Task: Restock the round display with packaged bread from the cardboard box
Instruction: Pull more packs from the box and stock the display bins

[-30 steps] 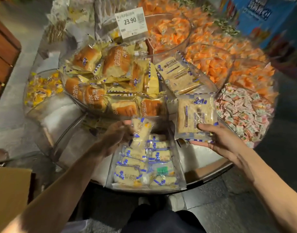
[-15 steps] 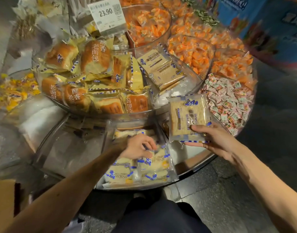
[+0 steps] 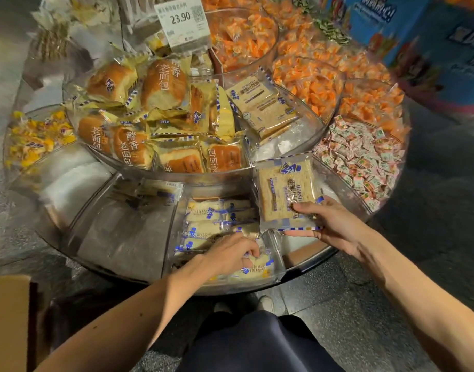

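The round display (image 3: 118,226) has clear wedge compartments on two tiers. My left hand (image 3: 232,255) reaches into the near compartment, fingers closed on a small bread packet (image 3: 257,268) at its front. Several small bread packets (image 3: 217,213) with blue and white trim lie behind it. My right hand (image 3: 335,228) pinches the lower edge of a flat toast packet (image 3: 285,190), holding it upright over the compartment to the right. A corner of the cardboard box (image 3: 8,320) shows at the lower left; its inside is hidden.
Round bread packets (image 3: 160,84) fill the upper tier, with two flat toast packets (image 3: 260,106) beside them. A price tag (image 3: 183,21) stands behind. Orange sweets (image 3: 308,76), pink and green sweets (image 3: 364,157) and yellow sweets (image 3: 32,138) fill other compartments. My legs stand below the rim.
My left hand came down from holding a small packet upright to the front of the near compartment. My right hand kept the toast packet in about the same place.
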`<action>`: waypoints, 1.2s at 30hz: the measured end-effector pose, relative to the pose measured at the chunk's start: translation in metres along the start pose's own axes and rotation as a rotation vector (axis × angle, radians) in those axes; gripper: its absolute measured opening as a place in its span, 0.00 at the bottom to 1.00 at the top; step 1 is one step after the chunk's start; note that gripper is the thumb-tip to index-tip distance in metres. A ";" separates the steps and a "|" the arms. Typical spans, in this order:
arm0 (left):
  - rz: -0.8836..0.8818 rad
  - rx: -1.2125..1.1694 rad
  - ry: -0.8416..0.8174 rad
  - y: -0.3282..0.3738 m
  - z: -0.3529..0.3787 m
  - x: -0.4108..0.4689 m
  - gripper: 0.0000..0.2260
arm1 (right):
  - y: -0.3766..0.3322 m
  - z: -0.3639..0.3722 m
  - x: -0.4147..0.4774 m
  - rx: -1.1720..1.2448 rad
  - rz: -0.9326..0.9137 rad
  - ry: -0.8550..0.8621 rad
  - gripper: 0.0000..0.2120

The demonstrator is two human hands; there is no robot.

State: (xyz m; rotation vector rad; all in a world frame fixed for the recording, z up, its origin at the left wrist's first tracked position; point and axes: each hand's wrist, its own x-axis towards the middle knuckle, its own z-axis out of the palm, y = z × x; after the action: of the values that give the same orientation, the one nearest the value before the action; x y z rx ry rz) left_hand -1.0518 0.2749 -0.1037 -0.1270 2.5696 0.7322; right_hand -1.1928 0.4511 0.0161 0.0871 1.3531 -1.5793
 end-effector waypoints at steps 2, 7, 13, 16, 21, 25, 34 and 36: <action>0.017 0.024 -0.002 0.004 0.002 0.000 0.13 | 0.002 0.003 -0.002 0.005 0.005 0.004 0.10; -0.134 -0.456 0.195 0.003 -0.033 -0.010 0.02 | 0.004 0.004 -0.005 -0.002 -0.002 0.004 0.11; -0.078 -1.138 0.405 0.027 -0.115 -0.022 0.18 | 0.005 0.015 0.000 -0.026 -0.047 -0.021 0.16; -0.087 -1.003 0.352 0.042 -0.122 -0.018 0.28 | 0.009 0.024 0.004 -0.056 -0.061 -0.045 0.22; -0.092 -1.146 0.457 0.039 -0.130 -0.013 0.21 | 0.007 0.030 0.008 0.013 -0.089 -0.072 0.25; -0.044 -1.446 0.412 0.028 -0.139 -0.011 0.21 | 0.001 0.026 0.011 0.078 -0.109 -0.075 0.32; -0.180 -1.626 0.595 -0.001 -0.160 -0.002 0.21 | -0.028 0.024 0.018 0.109 -0.137 0.013 0.14; -0.175 -1.602 0.618 -0.004 -0.164 -0.001 0.22 | -0.036 0.020 0.021 0.112 -0.149 0.003 0.08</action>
State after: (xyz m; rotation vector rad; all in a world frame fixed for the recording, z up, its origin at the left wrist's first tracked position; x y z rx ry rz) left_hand -1.1169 0.1865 0.0182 -1.1468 1.6278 2.7234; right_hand -1.2180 0.4182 0.0358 0.0581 1.2971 -1.7807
